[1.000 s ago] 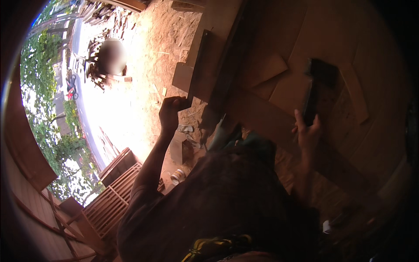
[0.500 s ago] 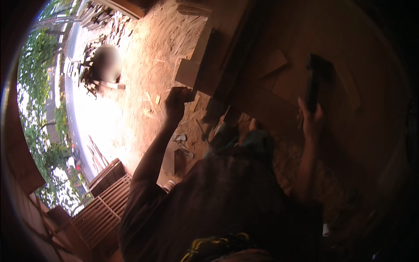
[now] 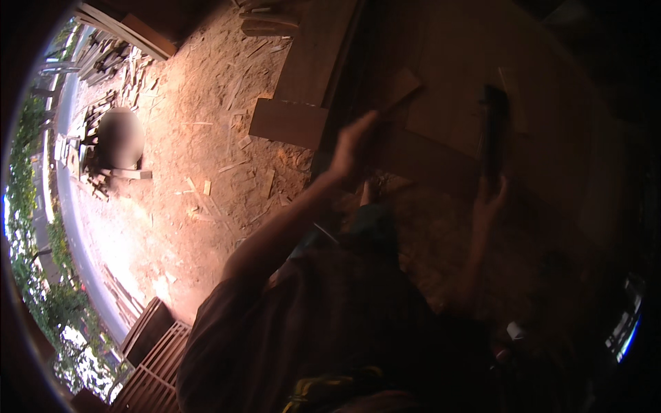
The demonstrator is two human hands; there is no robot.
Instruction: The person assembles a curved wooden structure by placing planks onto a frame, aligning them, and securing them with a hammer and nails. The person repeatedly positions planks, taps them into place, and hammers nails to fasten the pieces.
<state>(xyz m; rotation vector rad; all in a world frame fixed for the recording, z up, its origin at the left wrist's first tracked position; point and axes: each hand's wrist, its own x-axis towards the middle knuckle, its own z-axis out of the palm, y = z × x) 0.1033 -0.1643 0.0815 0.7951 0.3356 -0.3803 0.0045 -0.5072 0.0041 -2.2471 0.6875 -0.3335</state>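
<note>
My left hand (image 3: pixel 353 146) reaches over the edge of the shaded wooden work surface. Its fingers are curled together, and whatever they hold is lost in shadow. Just beyond them lies a small piece of wood (image 3: pixel 405 88). On the right, my right hand (image 3: pixel 490 194) is closed around the lower end of a dark hammer (image 3: pixel 494 127), which points away from me with its head at the far end. Dim light blurs the hammer's outline. A short flat board (image 3: pixel 288 122) juts out left from the work surface, beside a longer board (image 3: pixel 313 58).
Sandy ground (image 3: pixel 220 151) strewn with wood scraps lies left of the work surface. Farther left is a pile of offcuts (image 3: pixel 100 134), partly behind a blurred round patch. A slatted wooden frame (image 3: pixel 155 372) stands at the lower left. Trees and a road show beyond.
My left hand has moved right, from the work surface's left corner to over its shaded part. The hammer remains in my right hand. The view has shifted, bringing more ground into sight.
</note>
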